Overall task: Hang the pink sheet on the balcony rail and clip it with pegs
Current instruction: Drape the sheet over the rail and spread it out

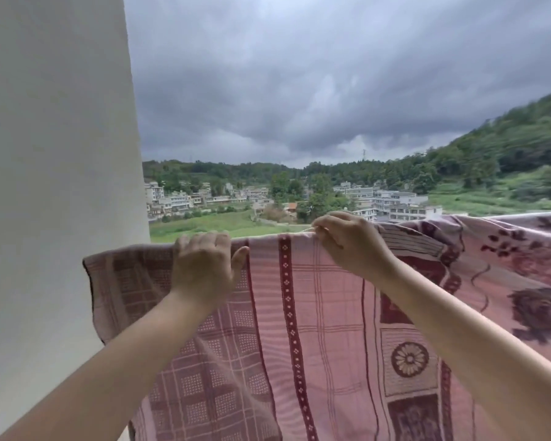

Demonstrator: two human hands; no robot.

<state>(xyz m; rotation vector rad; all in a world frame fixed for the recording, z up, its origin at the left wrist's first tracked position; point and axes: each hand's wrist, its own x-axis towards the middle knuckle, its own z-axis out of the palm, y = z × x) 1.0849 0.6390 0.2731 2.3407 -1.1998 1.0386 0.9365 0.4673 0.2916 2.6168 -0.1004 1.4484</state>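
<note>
The pink sheet (325,313), patterned with dark red checks, stripes and flowers, hangs draped over a rail that it hides completely. My left hand (204,265) grips the sheet's top fold near its left end, fingers curled over the far side. My right hand (347,240) pinches the top edge further right, and a thin pale thread or wire shows at its fingertips. To the right the cloth lies bunched and wrinkled along the top. No pegs are visible.
A white wall or pillar (54,186) fills the left side, close to the sheet's left end. Beyond the rail lie open air, green fields, low white buildings (395,202), wooded hills and a dark cloudy sky.
</note>
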